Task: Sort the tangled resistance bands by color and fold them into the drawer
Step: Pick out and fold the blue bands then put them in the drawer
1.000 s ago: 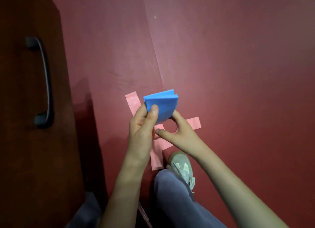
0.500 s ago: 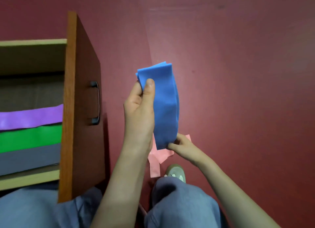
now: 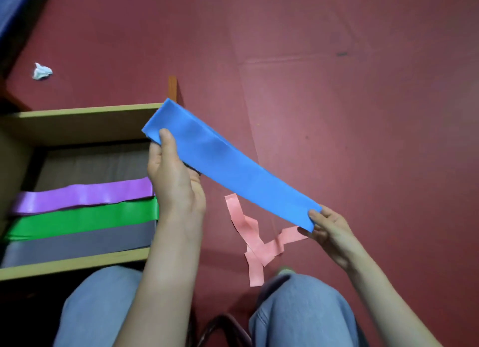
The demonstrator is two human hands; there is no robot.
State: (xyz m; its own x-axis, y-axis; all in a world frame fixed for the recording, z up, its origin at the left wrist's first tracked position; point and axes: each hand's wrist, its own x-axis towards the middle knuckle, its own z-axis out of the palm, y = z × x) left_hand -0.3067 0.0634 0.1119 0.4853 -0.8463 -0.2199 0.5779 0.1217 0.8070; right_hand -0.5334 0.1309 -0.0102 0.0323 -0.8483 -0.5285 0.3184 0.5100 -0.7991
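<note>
Left hand (image 3: 173,180) is pinching one end of the blue band (image 3: 228,170), thumb on top and fingers curled beneath. The right hand (image 3: 329,227) is pinching the opposite end between thumb and fingertips. Between them the band is hanging flat and lightly taut in the air, over the floor (image 3: 350,113) and the front corner of the open drawer (image 3: 77,113).

It is looking thin, soft and light, so it is likely going to sag and spring back once an end is freed. Holding it by the two ends, as now, is keeping it flat; bringing those ends together seems the way to fold it.

Inside the drawer, the purple band (image 3: 83,195), green band (image 3: 83,217) and grey band (image 3: 77,240) are lying side by side, with bare drawer bottom showing beyond the purple one. A pink band (image 3: 248,232) is lying twisted on the floor under the blue one, not yet put away. A crumpled white scrap (image 3: 41,71) is sitting well apart, past the drawer. The drawer's upright front board (image 3: 172,87) and the person's own left forearm are standing between the blue band and the free space.
</note>
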